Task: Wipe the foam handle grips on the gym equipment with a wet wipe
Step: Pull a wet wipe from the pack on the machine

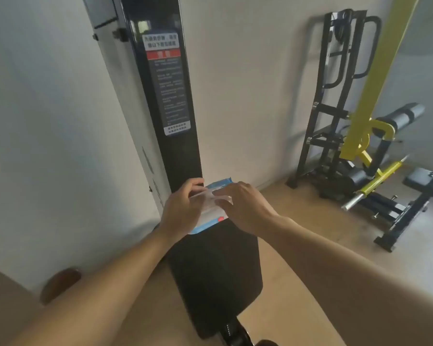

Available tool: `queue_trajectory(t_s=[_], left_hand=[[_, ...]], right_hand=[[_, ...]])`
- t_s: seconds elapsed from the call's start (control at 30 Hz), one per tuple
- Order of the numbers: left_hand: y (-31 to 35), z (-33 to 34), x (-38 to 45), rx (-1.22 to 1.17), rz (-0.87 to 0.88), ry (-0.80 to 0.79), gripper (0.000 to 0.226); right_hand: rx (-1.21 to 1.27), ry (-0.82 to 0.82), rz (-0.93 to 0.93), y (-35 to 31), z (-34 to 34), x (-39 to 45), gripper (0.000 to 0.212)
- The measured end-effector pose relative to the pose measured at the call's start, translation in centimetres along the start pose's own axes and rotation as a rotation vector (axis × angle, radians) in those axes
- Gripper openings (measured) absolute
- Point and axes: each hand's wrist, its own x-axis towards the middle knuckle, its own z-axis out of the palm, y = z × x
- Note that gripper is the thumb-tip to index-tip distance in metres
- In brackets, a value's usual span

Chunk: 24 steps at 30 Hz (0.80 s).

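Both hands meet over a blue-and-white wet wipe pack [211, 211], which lies at the far end of a black padded seat [215, 270], right up against the base of a tall black upright column [165, 96]. The left hand [183, 211] is on the pack's left side w/ fingers curled over its top edge — it holds the pack steady. The right hand [240, 206] comes in from the right, fingertips bent down at the clear flap on top of the pack; looks like a pinch on the flap or on a wipe, but motion blur hides the exact grip, so can't tell for sure. A small red mark shows on the pack's near right corner.

The column carries a warning label [169, 83] w/ a red band and small print, too blurred to read. Off to the right, well apart from the hands, a black rack [335, 96] leans by the wall, next to a yellow-framed machine [365, 116] w/ a grey foam roller pad [403, 116] — nothing touches it. A flat black bench [423, 183] sits at the far right on the light wood floor [298, 245]. A brown rounded object [60, 283] lies by the wall at lower left, blurred.
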Motion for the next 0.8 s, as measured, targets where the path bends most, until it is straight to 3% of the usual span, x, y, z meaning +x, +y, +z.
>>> queue_trajectory(t_s=[0.1,0.3,0.43,0.6,0.8], left_hand=[[0.3,0.3,-0.3,-0.008,-0.038,0.13,0.043],[0.2,0.2,-1.0,-0.122,-0.013,0.198,0.052],[0.4,-0.2,-1.1,-0.23,-0.061,0.206,0.039],[0.2,0.0,-0.8,-0.301,-0.13,0.304,0.01],[-0.6,0.2,-1.1,-0.288,0.042,0.291,0.031]], right_hand=[[-0.011,0.035,-0.016,0.8,0.6,1.4,0.034],[0.039,-0.012,-0.024,1.5,1.7,3.2,0.029],[0.148,0.012,0.006,1.5,1.9,4.1,0.017],[0.218,0.009,0.022,0.9,0.9,4.8,0.028],[0.274,-0.078,0.005,1.2,-0.3,5.9,0.014]])
